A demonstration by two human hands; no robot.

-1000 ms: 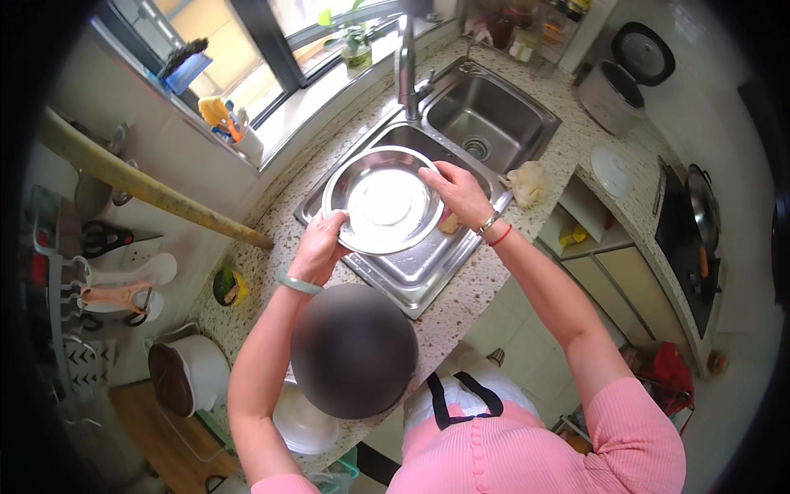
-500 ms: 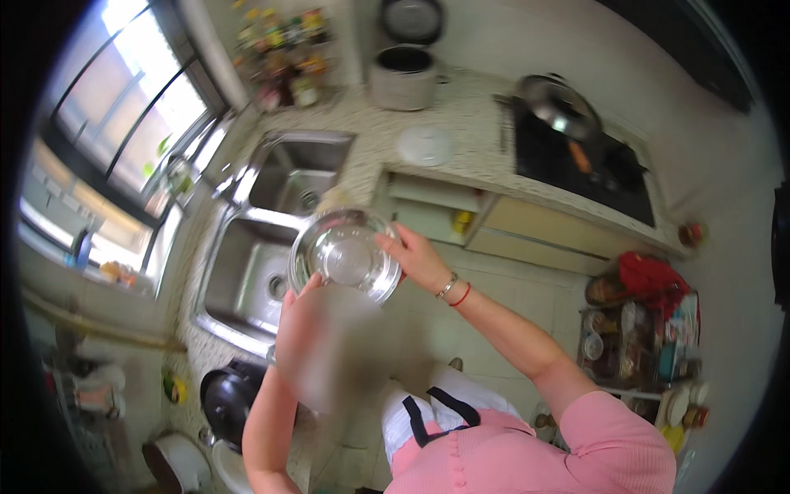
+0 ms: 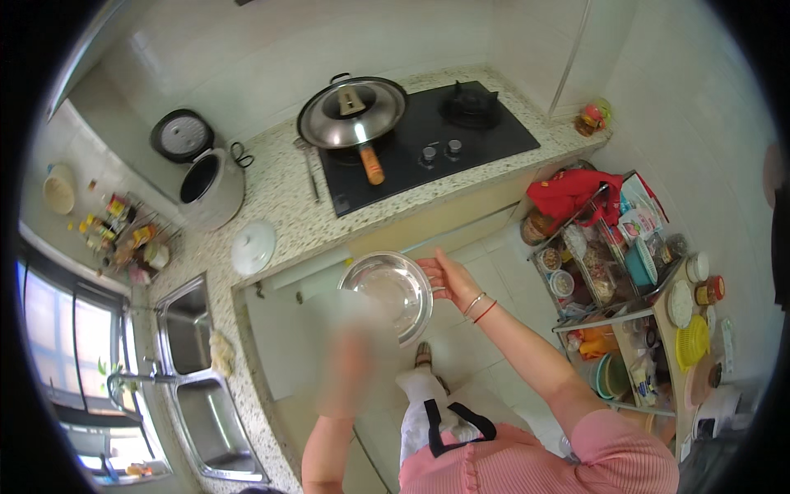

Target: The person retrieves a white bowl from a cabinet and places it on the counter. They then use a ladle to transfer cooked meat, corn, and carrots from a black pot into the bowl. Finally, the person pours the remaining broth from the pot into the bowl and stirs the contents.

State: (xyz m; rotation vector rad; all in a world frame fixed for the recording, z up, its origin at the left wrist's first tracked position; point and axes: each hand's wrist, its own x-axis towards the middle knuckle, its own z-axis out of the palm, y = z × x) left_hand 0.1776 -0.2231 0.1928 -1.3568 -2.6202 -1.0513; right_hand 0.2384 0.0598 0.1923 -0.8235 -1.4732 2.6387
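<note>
A shiny round metal bowl (image 3: 410, 306) is held in front of me, above the floor, its open side toward me. My right hand (image 3: 449, 280) grips its right rim, with the fingers at the edge and the thumb raised. My left hand (image 3: 350, 358) is at the bowl's lower left. A blurred patch covers its fingers and part of the bowl, so its grip and the bowl's contents there cannot be made out.
A lidded wok (image 3: 352, 115) with a wooden handle sits on the black stove (image 3: 420, 177). An open rice cooker (image 3: 212, 193) and a white lid (image 3: 253, 247) occupy the counter. The double sink (image 3: 212, 424) lies left; a loaded shelf rack (image 3: 605, 309) stands right.
My view has swung right, from the sink toward the stove. The bowl has moved away from the sink and now hangs before the counter and lower cabinet, still in my right hand.
</note>
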